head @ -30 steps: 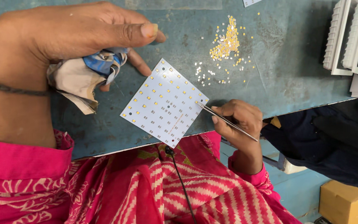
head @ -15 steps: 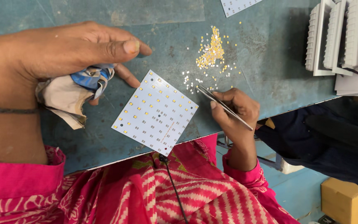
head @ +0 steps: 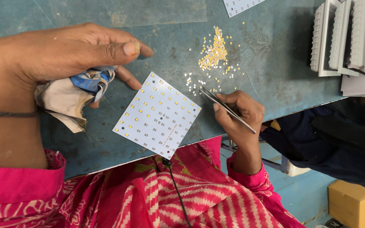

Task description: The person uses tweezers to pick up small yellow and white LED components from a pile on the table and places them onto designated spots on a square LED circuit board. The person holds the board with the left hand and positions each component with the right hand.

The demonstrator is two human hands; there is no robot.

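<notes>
The tabletop [head: 275, 67], a worn blue-green surface, carried all items. The white square circuit board [head: 157, 115] lay flat near its front edge, rotated diagonally, with small yellow chips already seated over most of its grid; it served as the landmark.

Left of the board, the left hand [head: 64, 55] was closed around a crumpled cloth [head: 70, 97], its fingers extended above the board's upper left corner without touching the board. Right of the board, the right hand [head: 237, 114] pinched a pair of metal tweezers [head: 227, 109] closed, tips directed at the scattered chips just beyond the board's upper right edge. A denser pile of loose yellow chips [head: 213, 55] lay farther beyond the board. Grey ribbed housings [head: 351, 42] stood well right of the board.

For good results, one chip should be gripped by its edges, kept level, and aligned squarely over a vacant pad before release.
</notes>
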